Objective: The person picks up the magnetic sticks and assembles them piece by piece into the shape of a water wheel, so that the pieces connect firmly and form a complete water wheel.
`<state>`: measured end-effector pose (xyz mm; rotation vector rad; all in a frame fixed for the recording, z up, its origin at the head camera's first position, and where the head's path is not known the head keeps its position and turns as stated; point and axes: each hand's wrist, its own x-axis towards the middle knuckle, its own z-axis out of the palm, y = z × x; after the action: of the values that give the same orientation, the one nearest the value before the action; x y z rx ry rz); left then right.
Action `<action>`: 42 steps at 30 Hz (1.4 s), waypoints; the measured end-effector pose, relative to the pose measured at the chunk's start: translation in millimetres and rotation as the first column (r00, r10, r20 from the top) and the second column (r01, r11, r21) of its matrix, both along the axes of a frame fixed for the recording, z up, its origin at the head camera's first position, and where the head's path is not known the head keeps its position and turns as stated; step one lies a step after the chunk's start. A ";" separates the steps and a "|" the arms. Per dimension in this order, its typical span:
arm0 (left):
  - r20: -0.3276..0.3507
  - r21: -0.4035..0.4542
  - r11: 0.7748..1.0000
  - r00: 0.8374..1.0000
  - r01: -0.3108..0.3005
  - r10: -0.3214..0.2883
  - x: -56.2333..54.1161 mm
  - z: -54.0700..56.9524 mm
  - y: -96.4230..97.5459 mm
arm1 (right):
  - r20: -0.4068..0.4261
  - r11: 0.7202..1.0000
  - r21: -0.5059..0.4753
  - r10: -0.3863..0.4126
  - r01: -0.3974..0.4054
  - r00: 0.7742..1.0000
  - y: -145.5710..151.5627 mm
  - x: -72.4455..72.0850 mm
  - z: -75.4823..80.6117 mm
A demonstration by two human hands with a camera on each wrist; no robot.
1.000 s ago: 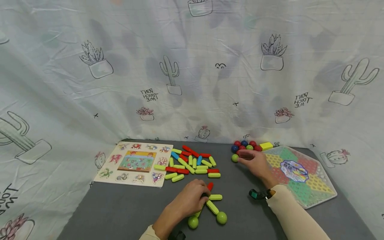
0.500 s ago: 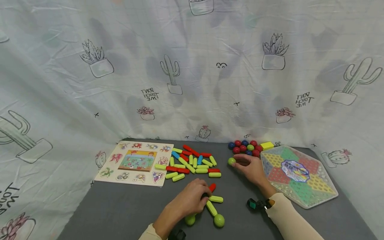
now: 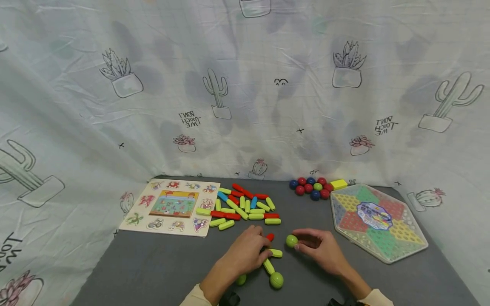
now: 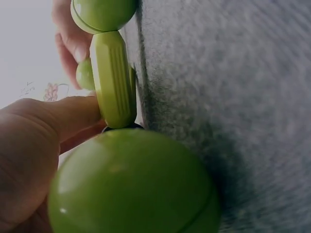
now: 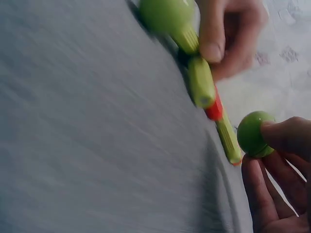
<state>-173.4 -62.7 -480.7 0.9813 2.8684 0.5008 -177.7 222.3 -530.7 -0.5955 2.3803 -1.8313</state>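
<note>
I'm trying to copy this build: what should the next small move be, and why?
Probably bring the green ball in the right grip to the yellow-green stick pointing toward it: that stick's end is bare, while the lower stick ends in a second ball, and the left grip holds on where these sticks meet.

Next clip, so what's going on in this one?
A person's right hand pinches a green ball, near but apart from an assembly of rods and balls that the left hand grips. Farther back lie loose rods and a cluster of coloured balls, with a puzzle board on the left and a hexagonal game board on the right.
</note>
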 end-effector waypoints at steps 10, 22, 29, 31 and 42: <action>-0.047 0.010 1.000 0.999 -0.012 0.012 0.5 -2.1 2.7 | 0.000 0.997 0.017 0.076 -0.076 0.997 -1.8 24.1 -7.0; -0.064 -0.045 0.999 0.998 0.012 -0.015 0.7 -2.0 5.5 | -0.062 0.996 0.047 0.084 -0.081 0.995 -8.3 30.0 -4.9; -0.068 -0.008 1.000 0.998 -0.001 0.000 2.0 -5.8 4.0 | -0.071 0.996 0.067 0.071 -0.066 0.995 -9.6 30.8 -7.5; -0.063 0.007 1.000 0.998 -0.011 0.011 2.8 -6.0 2.8 | -0.099 0.995 0.081 0.067 -0.059 0.993 -10.7 30.8 -8.8; -0.005 0.033 0.999 0.999 -0.031 0.031 4.3 2.8 -7.9 | -0.089 0.997 0.035 0.077 -0.074 0.993 -14.5 31.5 -9.4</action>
<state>-169.2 -70.7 -477.8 0.9455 2.8938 0.5508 -146.2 207.7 -540.1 -0.7697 2.4021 -1.7691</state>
